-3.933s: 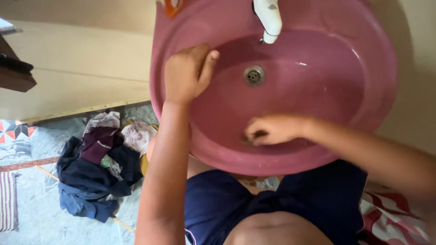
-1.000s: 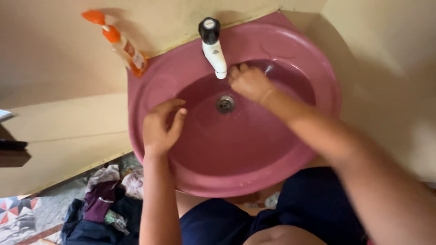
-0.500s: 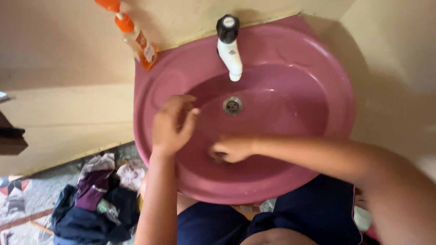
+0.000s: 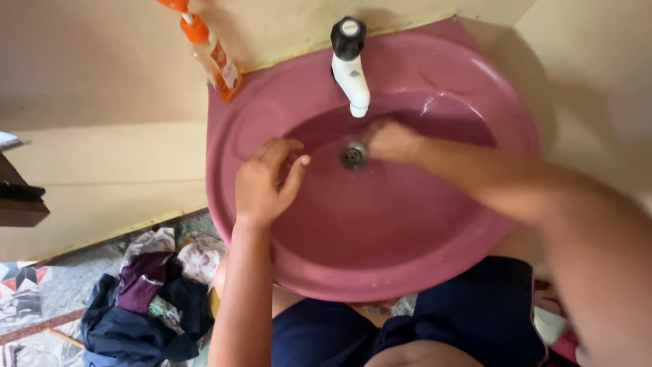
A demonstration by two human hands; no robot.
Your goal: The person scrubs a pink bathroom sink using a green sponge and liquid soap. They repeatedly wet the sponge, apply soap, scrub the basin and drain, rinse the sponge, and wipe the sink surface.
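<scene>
sink (image 4: 251, 129): pink; bottle (image 4: 210, 54) on rim | floor (image 4: 61, 306): clothes (image 4: 146, 299)

Single head-worn camera, looking steeply down, close over a pink sink (image 4: 258, 115), wall ahead, floor at lower left

A deep pink washbasin (image 4: 272, 122) set against cream-yellow walls (image 4: 102, 81).

The tap (image 4: 351, 78) over the bowl has a white spout and a black knob with a pale cap; the drain (image 4: 353, 155) is dull silver. At the basin's back rim stands a clear bottle (image 4: 216, 61) of amber liquid with a bright orange pump top and a label in orange and white. Navy-blue shorts (image 4: 421, 333) show below the rim. On the grey speckled floor (image 4: 61, 292) lies a clothes heap (image 4: 146, 306) in navy, maroon and faded floral white, beside a mat (image 4: 19, 285) patterned in red, black and white triangles.
</scene>
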